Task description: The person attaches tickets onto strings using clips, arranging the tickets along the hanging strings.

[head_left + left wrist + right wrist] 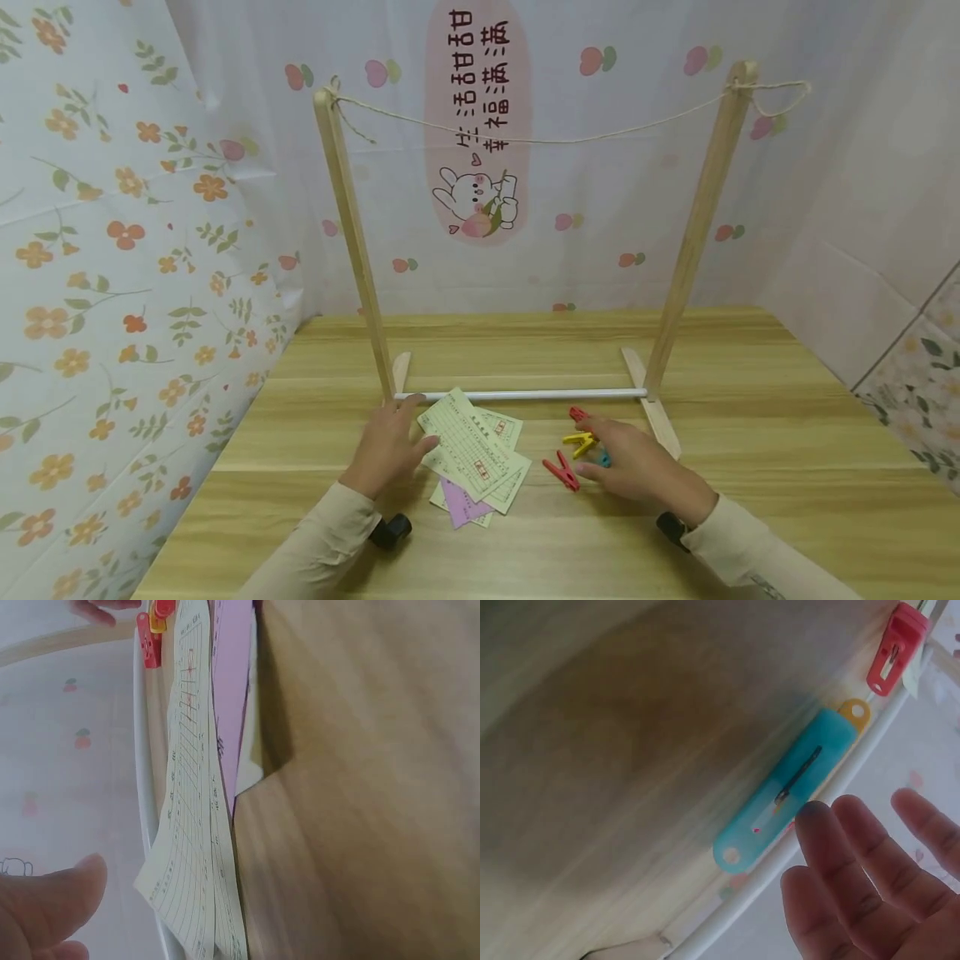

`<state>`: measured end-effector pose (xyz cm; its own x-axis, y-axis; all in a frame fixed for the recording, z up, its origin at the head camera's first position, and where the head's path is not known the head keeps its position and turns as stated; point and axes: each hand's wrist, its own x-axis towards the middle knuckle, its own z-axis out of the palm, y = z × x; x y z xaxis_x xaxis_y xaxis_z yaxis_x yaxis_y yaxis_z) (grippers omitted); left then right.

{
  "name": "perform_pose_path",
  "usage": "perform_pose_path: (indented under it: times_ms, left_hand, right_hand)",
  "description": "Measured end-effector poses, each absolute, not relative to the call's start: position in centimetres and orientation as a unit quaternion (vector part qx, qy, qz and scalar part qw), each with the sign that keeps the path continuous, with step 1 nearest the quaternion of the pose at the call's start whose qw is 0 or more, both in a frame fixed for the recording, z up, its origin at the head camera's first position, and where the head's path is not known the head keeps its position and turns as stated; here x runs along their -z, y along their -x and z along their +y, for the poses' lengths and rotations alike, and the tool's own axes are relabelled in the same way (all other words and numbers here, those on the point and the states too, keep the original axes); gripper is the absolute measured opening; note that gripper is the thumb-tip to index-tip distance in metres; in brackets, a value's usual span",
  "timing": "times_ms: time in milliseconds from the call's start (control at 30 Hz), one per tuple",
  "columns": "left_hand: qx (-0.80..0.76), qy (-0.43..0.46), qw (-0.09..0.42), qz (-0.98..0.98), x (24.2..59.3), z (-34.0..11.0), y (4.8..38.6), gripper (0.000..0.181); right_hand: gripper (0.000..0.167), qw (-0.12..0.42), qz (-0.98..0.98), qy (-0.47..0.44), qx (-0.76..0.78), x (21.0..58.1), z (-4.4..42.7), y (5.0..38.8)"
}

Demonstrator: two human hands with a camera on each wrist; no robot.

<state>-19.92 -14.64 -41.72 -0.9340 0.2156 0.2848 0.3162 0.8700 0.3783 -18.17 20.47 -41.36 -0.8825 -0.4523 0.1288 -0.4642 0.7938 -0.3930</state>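
Note:
Several printed paper slips (468,446), pale green with a purple one (459,504) beneath, lie overlapped on the table. At their left edge is my left hand (386,450), fingers spread; I cannot tell if it touches them. Over the clothespins hovers my right hand (630,458), its fingers loosely extended and holding nothing. Near its fingertips are a red clothespin (561,472), a yellow clothespin (581,442), another red clothespin (577,413) and a blue clothespin (604,459), partly hidden. Up close in the right wrist view, the blue clothespin (784,791) lies just beyond the fingertips.
Behind the slips stands a frame with a left wooden post (352,242), a right wooden post (697,225) and a low white rod (525,395). A thin string (540,141) sags between the post tops. A printed cloth (637,208) hangs behind the wooden table (750,517).

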Motion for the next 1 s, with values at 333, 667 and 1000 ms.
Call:
perform_pose_path:
  times_ms: [333, 667, 1000]
  left_hand:
    - [0.237, 0.128, 0.052, -0.962, 41.7, -14.0, 21.1, 0.068]
    - [0.209, 0.135, 0.001, -0.969, 42.6, -14.2, 21.2, 0.084]
    - [0.191, 0.141, -0.013, -0.971, 42.5, -13.9, 21.8, 0.084]
  right_hand:
    - [0.048, 0.002, -0.949, -0.254, -0.187, 41.1, 19.0, 18.3]
    - [0.042, -0.058, -0.941, -0.263, -0.203, 42.0, 17.8, 17.8]
    - [0.031, -0.053, -0.94, -0.283, -0.185, 41.7, 17.8, 18.3]
